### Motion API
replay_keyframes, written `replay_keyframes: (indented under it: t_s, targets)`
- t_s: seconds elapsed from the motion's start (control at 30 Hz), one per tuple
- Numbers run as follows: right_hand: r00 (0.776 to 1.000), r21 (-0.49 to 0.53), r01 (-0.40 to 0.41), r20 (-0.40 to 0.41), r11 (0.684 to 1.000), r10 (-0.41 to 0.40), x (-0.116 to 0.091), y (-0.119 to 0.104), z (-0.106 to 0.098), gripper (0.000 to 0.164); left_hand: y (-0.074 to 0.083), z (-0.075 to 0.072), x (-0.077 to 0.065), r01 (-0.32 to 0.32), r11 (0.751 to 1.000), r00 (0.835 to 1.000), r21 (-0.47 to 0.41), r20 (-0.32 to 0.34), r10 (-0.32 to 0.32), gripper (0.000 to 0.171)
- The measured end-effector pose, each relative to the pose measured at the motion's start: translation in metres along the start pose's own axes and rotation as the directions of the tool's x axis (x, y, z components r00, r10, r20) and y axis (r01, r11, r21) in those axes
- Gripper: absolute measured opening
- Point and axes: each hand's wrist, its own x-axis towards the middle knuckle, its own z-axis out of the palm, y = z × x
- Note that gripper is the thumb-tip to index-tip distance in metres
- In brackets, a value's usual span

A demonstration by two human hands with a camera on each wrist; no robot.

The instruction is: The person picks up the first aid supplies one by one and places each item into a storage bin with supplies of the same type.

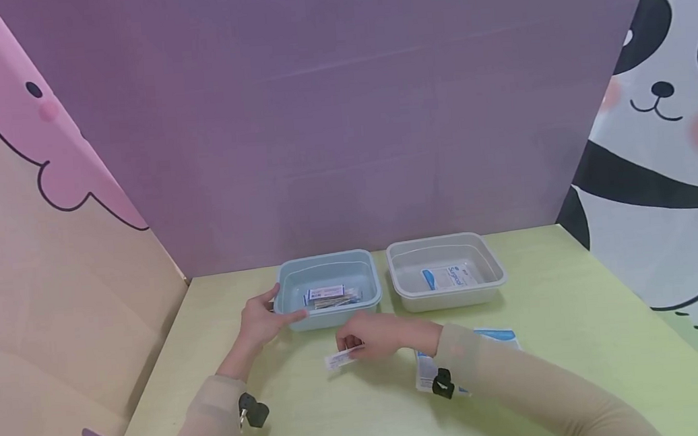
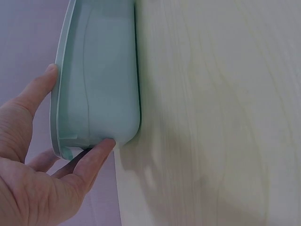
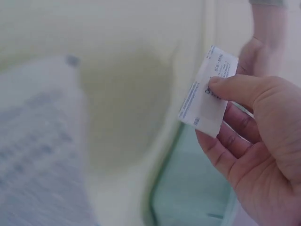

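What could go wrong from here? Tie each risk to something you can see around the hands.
The small white packet is pinched by the right hand, with much of it sticking out, so it might slip onto the table.
The left hand holds one end of the blue bin; an uneven push could shift it.
The right sleeve crosses above the larger package and might drag it.
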Motion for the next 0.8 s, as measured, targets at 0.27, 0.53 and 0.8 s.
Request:
replay_keyframes:
  t_s: [0.27,0.53,0.8]
  targets:
    - [0.995,0.045,0.031,-0.1,0.998,-0.026,0.0,0.0,-0.036,0.008,0.001,0.0,-0.001,-0.008,1.0,1.0,-0.014,-0.001,0.007,0.107]
    - [0.97,0.056,-0.003,-0.242,0.998,0.016,0.006,0.011,-0.065,0.008,0.0,0.0,0.0,-0.002,1.0,1.0,-0.007,0.0,0.002,0.108]
    - [0.932,0.007,-0.078,-0.355,0.997,0.076,0.018,0.021,-0.071,0.013,-0.001,-0.001,0.001,0.012,1.0,1.0,0.007,0.001,-0.012,0.107]
